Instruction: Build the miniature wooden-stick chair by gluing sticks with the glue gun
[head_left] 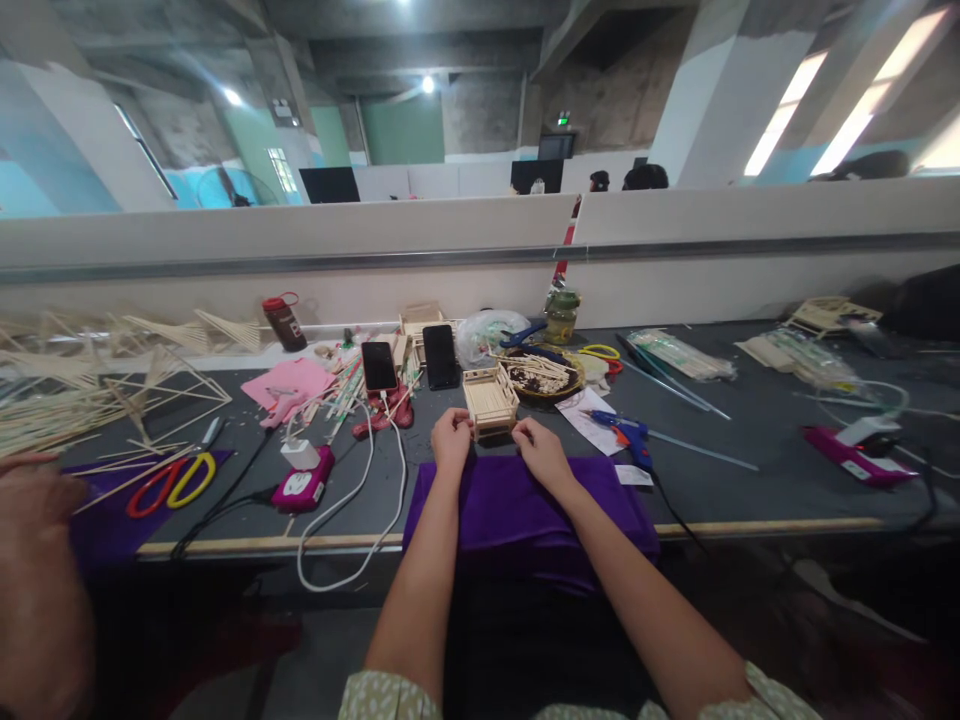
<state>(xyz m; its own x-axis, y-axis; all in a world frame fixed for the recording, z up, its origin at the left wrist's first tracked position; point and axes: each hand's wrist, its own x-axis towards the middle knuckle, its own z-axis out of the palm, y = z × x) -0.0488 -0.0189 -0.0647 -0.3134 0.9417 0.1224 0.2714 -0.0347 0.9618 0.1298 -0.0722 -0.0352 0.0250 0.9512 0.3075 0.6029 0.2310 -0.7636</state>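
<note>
A small model made of wooden sticks (490, 397), with a slatted deck and low railings, stands upright at the front middle of the table. My left hand (452, 438) has its fingers curled at the model's near left corner. At the near right corner, the bent fingers of my right hand (535, 448) pinch the model's edge. Both fingertips are small and partly hidden. Under my wrists lies a folded purple cloth (510, 505) along the table edge. Behind the model is a dark basket (547, 385) holding short sticks.
A blue glue gun (630, 435) lies to the right, with paper beneath it. Two phones (379, 368) stand behind on the left. A pink power strip (304, 485) trails a white cable. Scissors (180, 482) lie near another person's hand (34, 490) at far left.
</note>
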